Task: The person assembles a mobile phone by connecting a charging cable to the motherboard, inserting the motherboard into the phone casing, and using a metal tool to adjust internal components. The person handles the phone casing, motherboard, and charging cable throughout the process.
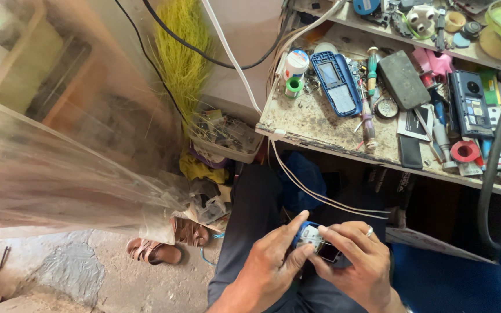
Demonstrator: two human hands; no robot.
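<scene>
I have a small phone (318,242) with a blue shell pinched between both hands, low over my lap and just below the front edge of the tabletop (320,124). My left hand (271,264) grips it from the left, thumb laid along the upper edge and fingers clamped on the body. My right hand (362,262) comes in from the other side, a ring on one finger, fingertips closed on the phone's right end and top face. To my eye, this work goes best with the left hand held steady as the anchor while the right does the fine picking, keeping pressure light so nothing snaps. Both wrists angle inward, knuckles up, palms half facing each other. Two white wires (320,197) hang from the tabletop just above the hands. A blue phone case (336,84) lies among tools on top; sandals (169,242) sit on the floor to the left.
</scene>
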